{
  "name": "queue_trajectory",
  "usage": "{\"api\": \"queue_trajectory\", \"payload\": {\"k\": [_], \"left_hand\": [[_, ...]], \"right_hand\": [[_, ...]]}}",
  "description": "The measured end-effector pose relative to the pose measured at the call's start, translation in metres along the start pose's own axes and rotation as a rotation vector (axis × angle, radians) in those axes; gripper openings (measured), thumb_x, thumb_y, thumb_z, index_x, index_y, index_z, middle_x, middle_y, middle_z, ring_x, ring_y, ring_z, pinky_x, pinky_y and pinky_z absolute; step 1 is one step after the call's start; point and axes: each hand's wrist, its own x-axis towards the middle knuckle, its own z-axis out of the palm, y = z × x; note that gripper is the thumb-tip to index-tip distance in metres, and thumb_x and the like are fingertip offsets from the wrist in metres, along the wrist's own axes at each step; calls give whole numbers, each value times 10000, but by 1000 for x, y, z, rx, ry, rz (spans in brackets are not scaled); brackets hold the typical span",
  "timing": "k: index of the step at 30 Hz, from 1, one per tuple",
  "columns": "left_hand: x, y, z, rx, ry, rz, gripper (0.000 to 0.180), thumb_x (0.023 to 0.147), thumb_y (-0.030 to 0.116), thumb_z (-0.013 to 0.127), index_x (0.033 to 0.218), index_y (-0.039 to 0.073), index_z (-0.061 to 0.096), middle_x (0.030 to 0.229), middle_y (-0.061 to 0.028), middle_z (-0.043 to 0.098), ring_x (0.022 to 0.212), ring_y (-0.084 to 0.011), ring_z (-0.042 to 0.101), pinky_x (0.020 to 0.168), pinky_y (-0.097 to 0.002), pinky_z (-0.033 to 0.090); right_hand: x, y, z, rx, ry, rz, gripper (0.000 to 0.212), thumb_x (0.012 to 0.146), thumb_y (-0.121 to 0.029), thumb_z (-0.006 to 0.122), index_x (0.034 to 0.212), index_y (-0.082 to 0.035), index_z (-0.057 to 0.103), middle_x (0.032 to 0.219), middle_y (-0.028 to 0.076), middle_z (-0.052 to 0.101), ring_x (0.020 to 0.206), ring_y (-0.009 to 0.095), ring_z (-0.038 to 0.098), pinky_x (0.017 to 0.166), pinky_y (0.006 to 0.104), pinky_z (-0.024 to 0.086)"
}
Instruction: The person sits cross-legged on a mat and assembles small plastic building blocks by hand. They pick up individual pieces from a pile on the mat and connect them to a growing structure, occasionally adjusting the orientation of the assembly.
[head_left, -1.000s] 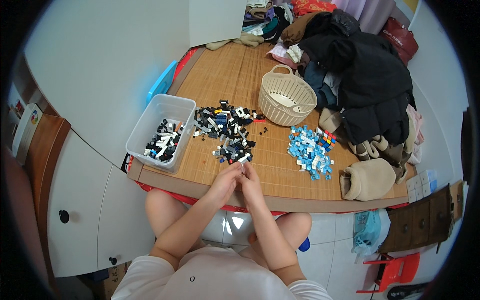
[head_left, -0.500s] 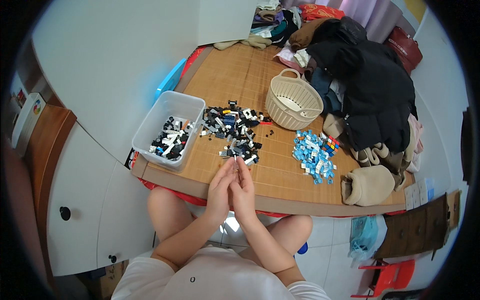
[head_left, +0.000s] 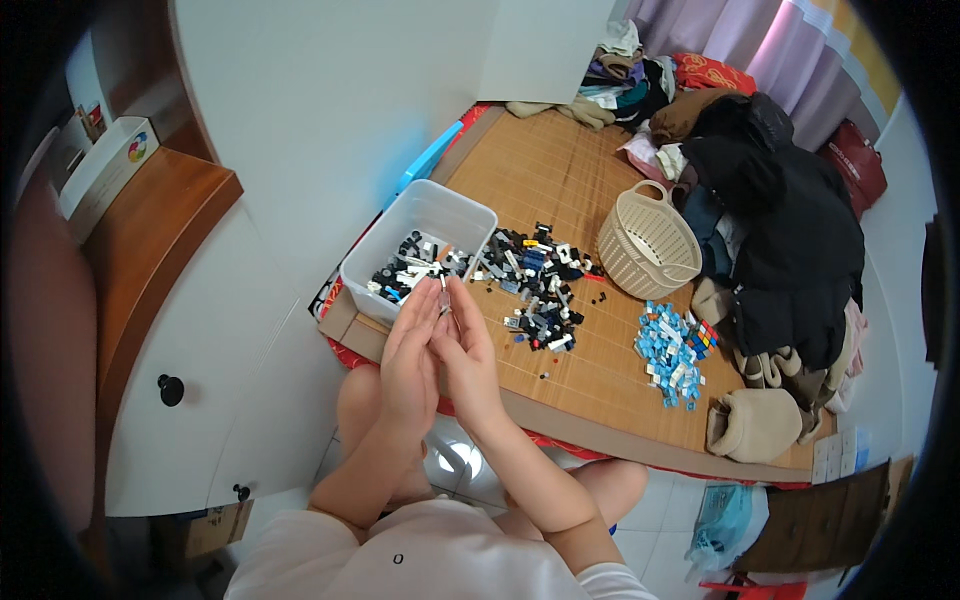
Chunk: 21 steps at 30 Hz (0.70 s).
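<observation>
My left hand (head_left: 410,345) and my right hand (head_left: 470,355) are cupped together, palms facing, with their fingers pressed close. Between the fingertips shows a small greyish-white bit; what it is, and whatever else the palms hide, I cannot make out. The fingertips overlap the near right side of a clear plastic box (head_left: 468,215), which holds loose black, white and grey toy bricks (head_left: 408,262). Right of the box, a pile of mostly black, grey and white toy bricks (head_left: 540,262) lies on the bamboo mat (head_left: 545,165).
A beige woven-look basket (head_left: 648,243) stands beyond the pile. Blue and white bricks (head_left: 670,355) lie to its near side, a puzzle cube (head_left: 703,338) beside them. Clothes with a black jacket (head_left: 800,240) fill the far right. A blue lid (head_left: 430,157) leans against the white cabinet (head_left: 330,120).
My joined hands have moved from the near end of the dark brick pile leftward to the clear box. The whole view has turned to the left. Both hands stay cupped.
</observation>
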Motion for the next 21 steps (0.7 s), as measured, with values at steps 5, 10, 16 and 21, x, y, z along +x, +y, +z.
{"api": "queue_trajectory", "payload": {"k": [5, 10, 16, 21], "left_hand": [[4, 11, -12, 19, 22, 41, 549, 871, 123, 330, 1358, -68, 163, 1412, -227, 190, 1342, -285, 138, 1087, -370, 120], [9, 13, -21, 38, 24, 94, 547, 876, 130, 326, 1358, -70, 163, 1410, -219, 210, 1342, -276, 143, 1085, -368, 104], [9, 14, -18, 36, 38, 106, 532, 880, 130, 327, 1359, -54, 187, 1410, -191, 233, 1339, -245, 167, 1084, -356, 112], [0, 7, -7, 92, 6, 48, 519, 881, 127, 329, 1355, -48, 208, 1401, -174, 260, 1336, -227, 182, 1081, -344, 131]], "right_hand": [[6, 4, 14, -25, -12, 32, 577, 860, 6, 440, 1376, -2, 183, 1410, 140, 235, 1303, 199, 235, 1055, 308, 214], [8, 7, 15, -64, -19, 29, 608, 834, 13, 440, 1377, 3, 166, 1432, 154, 186, 1343, 219, 142, 1086, 329, 118], [9, 11, 5, -69, -2, 7, 599, 819, 8, 437, 1369, 0, 201, 1430, 142, 199, 1342, 211, 150, 1087, 336, 107], [-4, 5, -10, -74, 49, 10, 585, 812, 15, 456, 1356, -9, 241, 1417, 123, 234, 1332, 197, 179, 1078, 326, 150]]}}
